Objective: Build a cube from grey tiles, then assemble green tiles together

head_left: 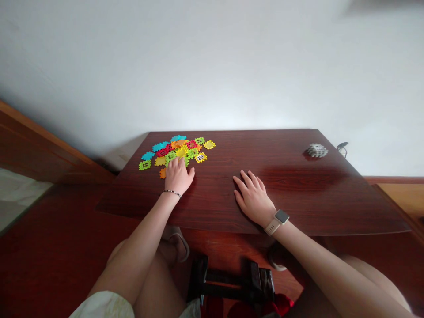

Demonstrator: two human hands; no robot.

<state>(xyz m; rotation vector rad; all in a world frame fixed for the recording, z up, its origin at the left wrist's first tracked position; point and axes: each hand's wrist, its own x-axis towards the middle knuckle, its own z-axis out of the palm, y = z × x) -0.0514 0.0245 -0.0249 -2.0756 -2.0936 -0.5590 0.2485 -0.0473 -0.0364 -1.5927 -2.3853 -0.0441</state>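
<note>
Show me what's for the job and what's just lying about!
Seems part of the job:
colourful toothed pieces, some under the left hand
perhaps the grey toothed pile, untouched

Probably just there:
black cable beyond the table
watch, only worn

The pieces (182,151) look plastic, the table (217,198) glossy wood, the wall (212,66) matt.

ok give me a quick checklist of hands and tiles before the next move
1. Left hand at the colored tiles: ok, fingers at the near side of the cluster.
2. Left hand's grip on a tile: cannot tell, the fingertips are unclear.
3. Right hand free: ok, fingers spread on the table, nothing visible in it.
4. Colored tiles spread singly: not ok, many crowd or overlap.
5. Gray stack apart from both hands: ok, toward the far right.
</note>
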